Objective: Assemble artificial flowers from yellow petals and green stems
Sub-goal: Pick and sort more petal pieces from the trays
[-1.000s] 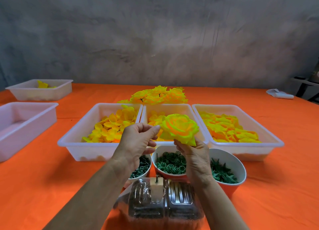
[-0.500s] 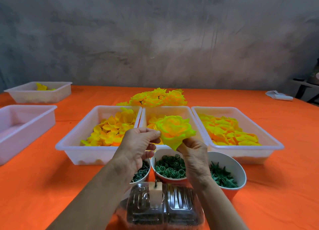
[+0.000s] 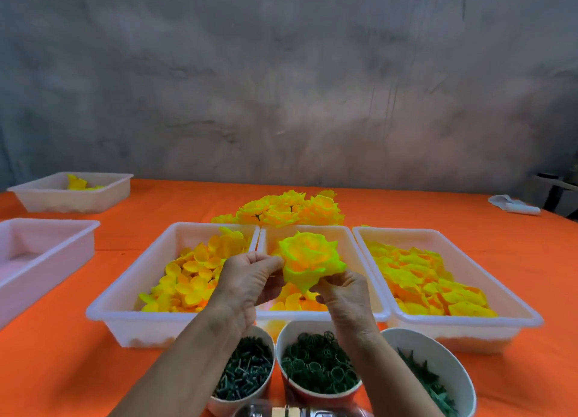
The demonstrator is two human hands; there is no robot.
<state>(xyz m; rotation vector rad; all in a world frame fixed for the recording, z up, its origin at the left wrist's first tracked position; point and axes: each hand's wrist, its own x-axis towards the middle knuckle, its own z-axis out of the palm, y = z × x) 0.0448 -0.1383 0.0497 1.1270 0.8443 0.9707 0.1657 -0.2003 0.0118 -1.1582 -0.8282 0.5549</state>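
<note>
Flower head [image 3: 308, 262], yellow, layered: pinched between left hand [image 3: 250, 279] and right hand [image 3: 345, 294]; risk, petal layers slipping apart if either pinch slackens.

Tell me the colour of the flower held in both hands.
Bright yellow with an orange centre flower; seen in the head view.

Looks like a small handcraft assembly workshop, nothing fancy.
Bare grey concrete wall [image 3: 281, 88] behind an orange-covered table [image 3: 62, 369], with white sorting trays [image 3: 119, 319] of petals and bowls [image 3: 453, 354] of green parts.
</note>
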